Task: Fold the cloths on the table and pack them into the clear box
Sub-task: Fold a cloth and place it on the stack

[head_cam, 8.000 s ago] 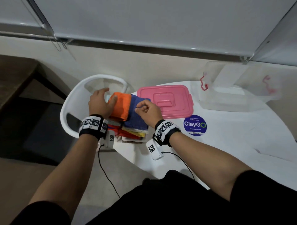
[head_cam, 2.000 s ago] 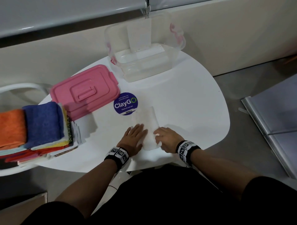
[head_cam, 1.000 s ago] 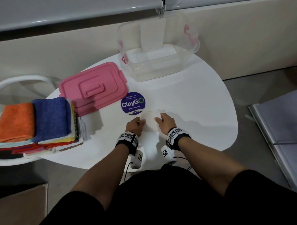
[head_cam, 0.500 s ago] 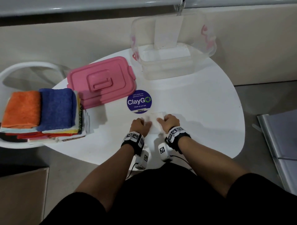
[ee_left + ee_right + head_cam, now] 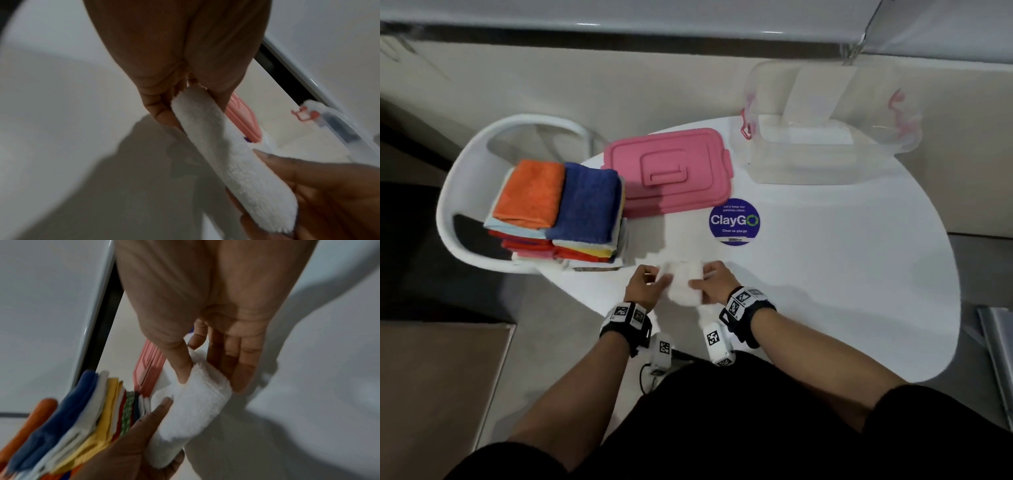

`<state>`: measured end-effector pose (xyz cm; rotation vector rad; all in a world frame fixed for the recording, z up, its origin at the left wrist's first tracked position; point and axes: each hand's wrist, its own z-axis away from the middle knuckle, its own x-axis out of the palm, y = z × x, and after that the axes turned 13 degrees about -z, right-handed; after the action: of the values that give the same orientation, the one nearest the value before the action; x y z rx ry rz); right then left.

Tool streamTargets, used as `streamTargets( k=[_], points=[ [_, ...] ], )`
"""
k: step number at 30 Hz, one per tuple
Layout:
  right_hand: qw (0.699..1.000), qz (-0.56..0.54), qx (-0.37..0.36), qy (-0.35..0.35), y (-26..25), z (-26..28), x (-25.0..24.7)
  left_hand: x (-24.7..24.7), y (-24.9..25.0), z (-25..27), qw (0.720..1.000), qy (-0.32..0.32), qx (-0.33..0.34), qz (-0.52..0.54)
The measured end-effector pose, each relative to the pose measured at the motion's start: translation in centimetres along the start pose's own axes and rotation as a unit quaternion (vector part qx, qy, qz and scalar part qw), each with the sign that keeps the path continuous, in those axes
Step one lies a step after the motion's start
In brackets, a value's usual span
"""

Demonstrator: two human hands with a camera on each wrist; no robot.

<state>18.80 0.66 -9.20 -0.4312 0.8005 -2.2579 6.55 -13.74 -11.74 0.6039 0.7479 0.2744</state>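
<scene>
White terry cloth [image 5: 686, 285], folded into a compact thick pad, is held between both hands just above the near edge of the table [image 5: 842, 274]. The left hand [image 5: 643, 289] pinches one short end: in the left wrist view the thumb and curled fingers [image 5: 162, 113] close on the end of the pad. The right hand [image 5: 714, 282] holds the opposite end, with the thumb on one face and nearly straight fingers [image 5: 242, 369] backing the other face.

The long axis of the pad runs roughly left to right between the two hands, across the front of the body. The clear box [image 5: 825, 137] stands at the far right of the table, lid off, well apart from the pad and diagonally ahead of it. A pale folded item appears to lie on its floor; this cannot be confirmed through the clear wall. The right hand is the nearer hand to the box. The pink lid [image 5: 671, 169] lies between the box and the stack of coloured cloths [image 5: 558, 212], which rests on a white chair [image 5: 469, 171] at the left.

Assessment: folding of this cloth is complete or nearly so. The coming move is a carry forward and to the right. The pad should arrive with its long axis aligned to the long side of the box. Loose layers may spring open if either pinch is released early.
</scene>
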Motion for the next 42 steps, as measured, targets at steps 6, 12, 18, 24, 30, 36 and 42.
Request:
streamTargets(
  k=[6,12,18,24,30,36,42],
  points=[
    [0.988,0.119,-0.090,0.025,-0.1,-0.2,5.0,-3.9,-2.1,0.8,0.992,0.125,0.005,-0.014],
    [0.973,0.196,-0.121,0.004,0.6,-1.3,8.0,-4.8,-3.9,1.0,0.932,0.187,0.194,-0.242],
    [0.971,0.194,-0.125,0.060,0.6,-2.1,9.8,-4.5,-4.7,0.2,0.885,0.077,0.283,-0.361],
    [0.917,0.384,-0.092,0.060,1.1,-2.0,9.0,-4.1,-3.6,0.1,0.867,-0.003,0.254,-0.429],
    [0.935,0.343,-0.074,0.049,0.9,-2.4,5.2,-3.8,-1.9,0.5,0.868,0.033,0.228,-0.439],
    [0.970,0.119,-0.079,0.195,-4.4,-2.7,-3.8,-2.4,5.6,-0.5,0.890,0.089,0.299,-0.332],
    [0.928,-0.029,-0.156,0.337,-11.8,-2.0,-14.3,0.4,18.5,-1.4,0.927,0.041,0.330,-0.173]
  ],
)
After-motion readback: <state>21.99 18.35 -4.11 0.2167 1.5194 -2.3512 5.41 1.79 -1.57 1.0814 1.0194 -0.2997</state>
